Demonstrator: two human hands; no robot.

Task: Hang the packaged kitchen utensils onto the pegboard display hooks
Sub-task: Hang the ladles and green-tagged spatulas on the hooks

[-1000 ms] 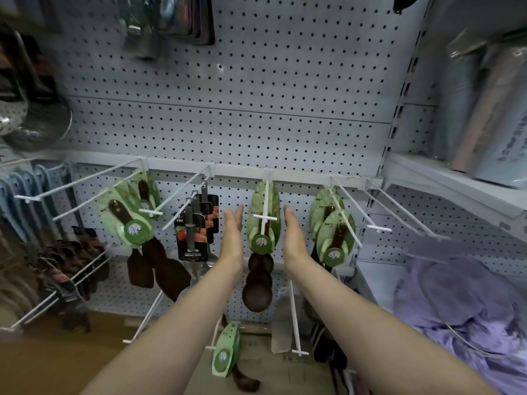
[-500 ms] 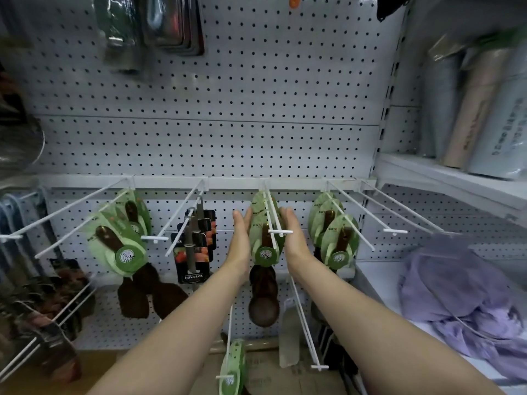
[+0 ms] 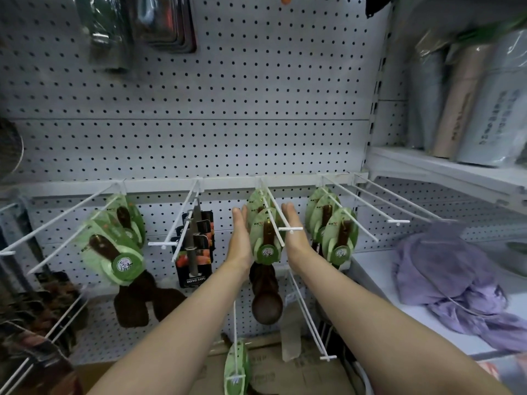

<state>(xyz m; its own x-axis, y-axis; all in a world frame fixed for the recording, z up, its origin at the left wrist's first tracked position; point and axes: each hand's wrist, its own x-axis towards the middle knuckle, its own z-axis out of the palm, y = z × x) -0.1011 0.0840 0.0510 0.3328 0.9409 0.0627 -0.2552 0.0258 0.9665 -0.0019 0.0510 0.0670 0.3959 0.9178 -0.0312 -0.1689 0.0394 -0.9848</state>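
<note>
White pegboard [image 3: 228, 95] fills the wall, a row of long white hooks jutting from its rail. Far left, green-carded wooden spatulas [image 3: 119, 252] hang; next along, black-carded tools [image 3: 195, 252]. At the centre hook [image 3: 275, 218], the left hand [image 3: 241, 238] stands upright, fingers straight, flat against the left edge of the green-carded wooden spoons [image 3: 265, 240]. The right hand [image 3: 293, 235] mirrors it on the right edge, fingers straight. Both forearms reach up and forward. Right again, more green cards [image 3: 333, 232], then purple cloth [image 3: 445, 269] on the shelf.
</note>
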